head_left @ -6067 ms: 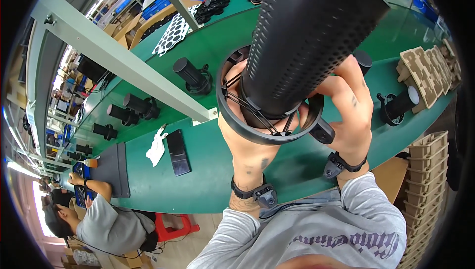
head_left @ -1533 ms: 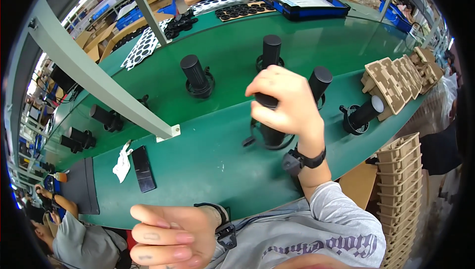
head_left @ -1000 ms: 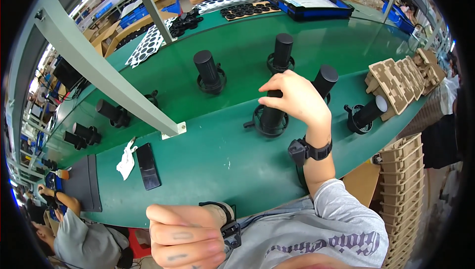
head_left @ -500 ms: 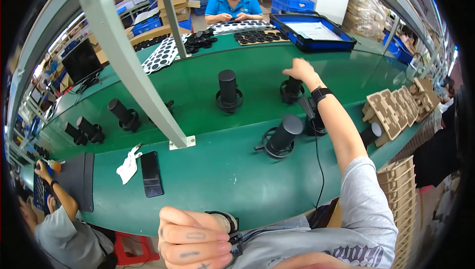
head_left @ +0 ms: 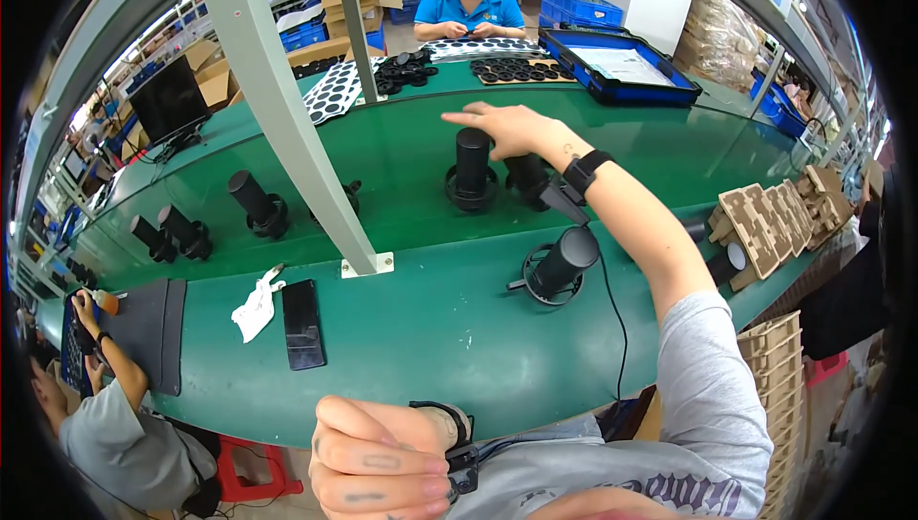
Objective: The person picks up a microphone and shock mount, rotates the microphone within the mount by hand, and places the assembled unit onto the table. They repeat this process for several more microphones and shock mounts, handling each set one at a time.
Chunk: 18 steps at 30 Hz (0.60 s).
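My right hand (head_left: 507, 128) reaches over the green work surface, fingers stretched out and apart. It is beside the top of a black cylinder (head_left: 471, 164) standing upright in a round ring-shaped cradle. A second black cylinder (head_left: 524, 174) is just right of it under my hand, partly hidden. A dark flat piece (head_left: 564, 202) with a cable hangs below my wrist strap. Nearer me, another black cylinder (head_left: 566, 260) leans in its ring cradle. My left hand (head_left: 381, 463) is closed in a fist before my body, with nothing visible in it.
Several more cylinders (head_left: 251, 197) stand to the left beyond a metal post (head_left: 287, 118). A phone (head_left: 303, 324) and a white cloth (head_left: 256, 308) lie on the near table. Cardboard trays (head_left: 765, 223) are at right. A person (head_left: 469, 8) sits opposite; another works at far left.
My right hand has moved left, and the cylinder under it now stands closer to the upright one beside it. The view has shifted slightly. My left fist stays in place.
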Each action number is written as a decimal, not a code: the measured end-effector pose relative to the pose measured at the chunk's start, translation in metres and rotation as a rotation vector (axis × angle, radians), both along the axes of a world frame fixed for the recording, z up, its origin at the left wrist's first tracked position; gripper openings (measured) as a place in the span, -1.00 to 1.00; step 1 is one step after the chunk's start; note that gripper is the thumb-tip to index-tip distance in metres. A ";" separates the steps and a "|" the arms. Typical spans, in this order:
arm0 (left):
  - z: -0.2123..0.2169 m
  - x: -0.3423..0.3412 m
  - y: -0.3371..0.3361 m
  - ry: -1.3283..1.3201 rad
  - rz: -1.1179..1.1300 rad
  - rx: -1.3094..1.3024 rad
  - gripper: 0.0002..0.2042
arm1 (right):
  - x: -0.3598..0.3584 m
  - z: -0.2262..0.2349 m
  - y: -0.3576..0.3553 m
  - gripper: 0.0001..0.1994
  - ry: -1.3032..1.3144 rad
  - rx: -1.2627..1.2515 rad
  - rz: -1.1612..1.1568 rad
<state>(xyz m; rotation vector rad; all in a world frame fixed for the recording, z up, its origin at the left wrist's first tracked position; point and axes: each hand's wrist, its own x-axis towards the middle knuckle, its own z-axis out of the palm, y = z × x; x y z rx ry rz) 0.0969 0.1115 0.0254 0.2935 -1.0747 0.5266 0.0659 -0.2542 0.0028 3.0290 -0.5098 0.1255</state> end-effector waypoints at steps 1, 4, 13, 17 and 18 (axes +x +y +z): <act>0.000 -0.002 -0.001 -0.001 -0.009 -0.005 -0.85 | 0.000 -0.006 -0.007 -0.07 0.022 0.030 0.053; -0.001 0.001 0.002 -0.011 -0.040 -0.024 -0.84 | 0.007 -0.005 0.010 -0.22 0.065 0.173 -0.050; -0.009 0.015 0.000 -0.190 -0.164 0.304 -0.91 | -0.085 0.051 0.065 -0.34 -0.711 -0.068 -0.020; 0.006 0.005 -0.019 0.105 0.060 0.614 -0.77 | -0.135 0.059 0.116 -0.26 -1.390 0.270 0.004; 0.008 0.001 -0.024 0.152 -0.017 0.697 -0.61 | -0.145 0.053 0.127 -0.23 -1.502 0.461 0.050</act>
